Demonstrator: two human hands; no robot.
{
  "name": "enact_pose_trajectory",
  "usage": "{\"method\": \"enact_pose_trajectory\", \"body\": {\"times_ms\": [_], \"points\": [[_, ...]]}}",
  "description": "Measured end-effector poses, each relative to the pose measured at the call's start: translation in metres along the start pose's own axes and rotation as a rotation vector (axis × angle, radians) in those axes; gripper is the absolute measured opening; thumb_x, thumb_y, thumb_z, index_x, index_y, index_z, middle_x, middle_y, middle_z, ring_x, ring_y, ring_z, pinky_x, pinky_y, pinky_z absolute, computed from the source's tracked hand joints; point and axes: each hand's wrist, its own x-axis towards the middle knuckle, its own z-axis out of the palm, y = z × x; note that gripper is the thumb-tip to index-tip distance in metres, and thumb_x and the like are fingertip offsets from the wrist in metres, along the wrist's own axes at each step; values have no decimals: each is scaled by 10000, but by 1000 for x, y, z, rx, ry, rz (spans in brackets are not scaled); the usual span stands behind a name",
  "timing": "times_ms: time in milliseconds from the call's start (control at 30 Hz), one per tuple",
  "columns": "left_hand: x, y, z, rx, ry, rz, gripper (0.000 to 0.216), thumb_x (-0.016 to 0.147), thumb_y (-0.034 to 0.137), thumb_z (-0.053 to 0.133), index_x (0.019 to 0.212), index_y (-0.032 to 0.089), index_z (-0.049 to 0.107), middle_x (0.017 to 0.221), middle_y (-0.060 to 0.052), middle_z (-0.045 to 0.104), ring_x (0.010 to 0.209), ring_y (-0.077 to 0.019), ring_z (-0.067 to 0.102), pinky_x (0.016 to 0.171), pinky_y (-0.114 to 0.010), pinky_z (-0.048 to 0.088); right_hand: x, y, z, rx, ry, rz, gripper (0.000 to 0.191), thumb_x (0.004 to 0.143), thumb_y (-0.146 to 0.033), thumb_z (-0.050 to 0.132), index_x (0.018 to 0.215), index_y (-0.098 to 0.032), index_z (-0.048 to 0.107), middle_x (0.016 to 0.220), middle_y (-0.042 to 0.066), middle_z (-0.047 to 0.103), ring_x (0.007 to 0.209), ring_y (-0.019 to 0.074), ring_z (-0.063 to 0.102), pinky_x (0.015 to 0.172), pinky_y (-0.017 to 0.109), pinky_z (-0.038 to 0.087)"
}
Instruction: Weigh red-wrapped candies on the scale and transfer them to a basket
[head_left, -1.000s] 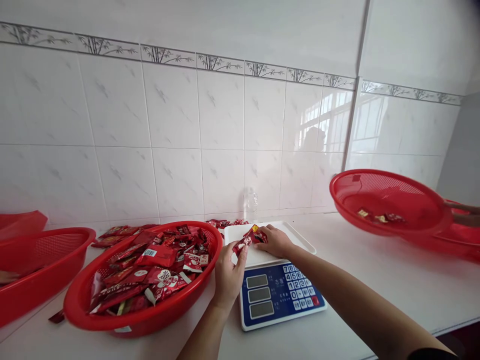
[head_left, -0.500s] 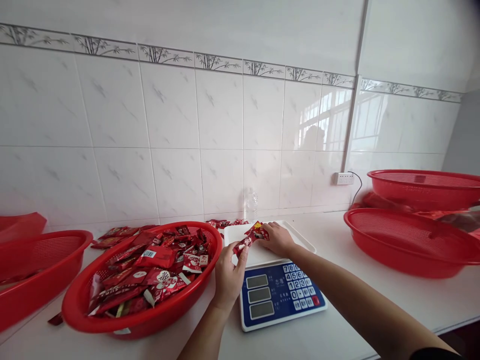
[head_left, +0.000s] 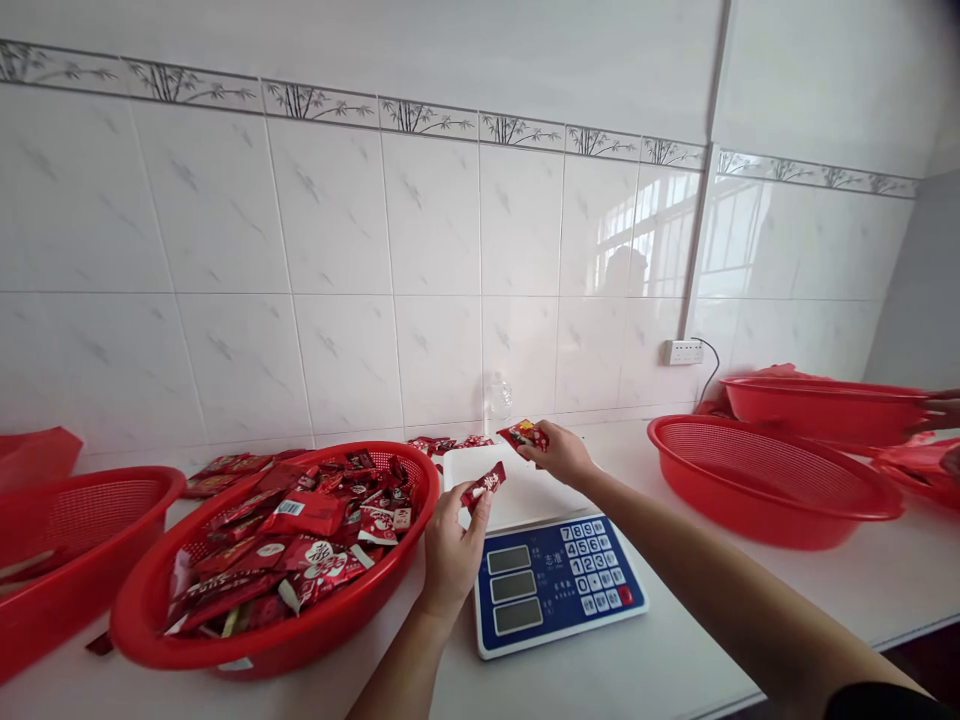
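My left hand pinches a small dark red candy packet with pale print, between the basket and the scale. Higher and to the right, my right hand grips red packets with a yellow patch; how many cannot be told. Both hands are above the white pan of a digital scale with a blue keypad panel. Left of my left hand stands a red plastic basket heaped with red wrapped packets.
Another red basket stands at the far left. Packets lie along the wall, near a clear bottle. At right are a red basket and a second one behind it, with another person's hand at its edge.
My hands have moved apart, each keeping packets; the right went up and away from the left. At right, the upper basket has shifted and another person's hand has appeared.
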Motion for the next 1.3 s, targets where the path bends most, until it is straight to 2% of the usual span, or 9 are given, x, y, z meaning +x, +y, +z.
{"method": "enact_pose_trajectory", "body": {"times_ms": [200,533,667,800,900,967,1067,1167,1300], "points": [[1,-1,1,11,19,6,256,895,401,546,992,179,630,936,-60,691,876,-204,639,792,-305,483,6,37,-41,5,79,103,308,813,-543,580,867,-240,554,745,-33,686,581,126,643,498,208,355],[2,2,2,64,9,24,273,893,426,529,976,188,633,865,-57,700,785,-212,652,705,-306,506,-31,155,-139,-287,261,370,479,817,-627,477,979,-189,580,877,95,696,727,230,635,506,257,328],[2,0,3,60,5,55,269,896,411,523,1000,192,639,876,-54,707,793,-208,660,727,-307,518,-57,191,-147,-359,219,432,488,804,-639,470,975,-200,599,874,104,691,770,264,644,520,273,365],[1,0,3,51,6,43,254,896,402,531,984,188,637,891,-57,700,822,-207,655,738,-305,515,-70,205,-138,-360,88,436,439,780,-616,524,890,-209,646,820,110,698,680,260,656,540,321,436],[-1,1,4,43,6,39,235,898,381,538,985,183,631,904,-59,690,842,-206,649,751,-307,509,-64,195,-127,-356,48,368,381,805,-500,547,992,-187,659,972,160,689,850,304,664,655,389,484],[-2,1,4,36,7,48,219,901,358,540,993,180,627,912,-59,687,847,-201,646,766,-311,507,-54,173,-117,-335,38,278,384,856,-435,498,1095,-166,633,1101,183,652,997,328,627,751,426,485],[-4,3,5,35,-7,83,191,899,321,553,1006,182,629,928,-57,683,865,-193,636,790,-316,501,-44,116,-95,-258,-3,71,420,916,-424,426,1221,-176,573,1242,170,586,1122,323,562,862,457,465],[-5,6,5,28,-58,132,174,892,286,570,1023,196,640,940,-53,682,890,-191,621,804,-321,488,-50,43,-67,-130,-121,-198,442,898,-458,498,1287,-252,537,1319,95,553,1210,271,508,981,423,428],[-8,9,4,50,-94,142,131,891,270,568,965,203,653,901,-56,677,886,-206,611,802,-342,482,-71,-32,-35,168,-330,-430,423,904,-392,522,1321,-325,498,1296,18,589,1162,203,556,966,342,461]]}}
